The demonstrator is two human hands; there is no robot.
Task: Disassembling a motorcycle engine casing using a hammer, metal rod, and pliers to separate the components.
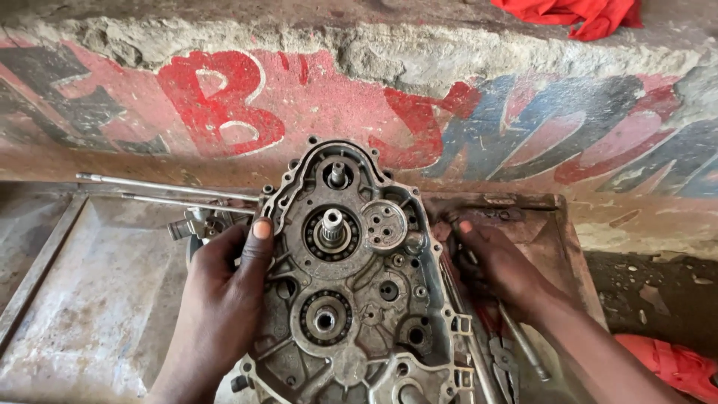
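A grey, greasy metal engine crankcase half [351,284] stands tilted in the middle of a metal tray [90,292], with bearings and a short shaft [331,224] showing on its face. My left hand [224,299] grips its left edge, thumb pressed on the rim. My right hand [497,265] reaches behind the case's right edge, fingers curled around that side; what lies under the fingers is hidden.
Two long thin metal rods [164,187] lie at the tray's back left, by a small metal part [191,224]. Pliers [505,359] and a steel bar [523,344] lie to the right. A painted concrete wall [419,112] stands behind. Red cloth [576,13] lies on top, and more red cloth [673,363] at the lower right.
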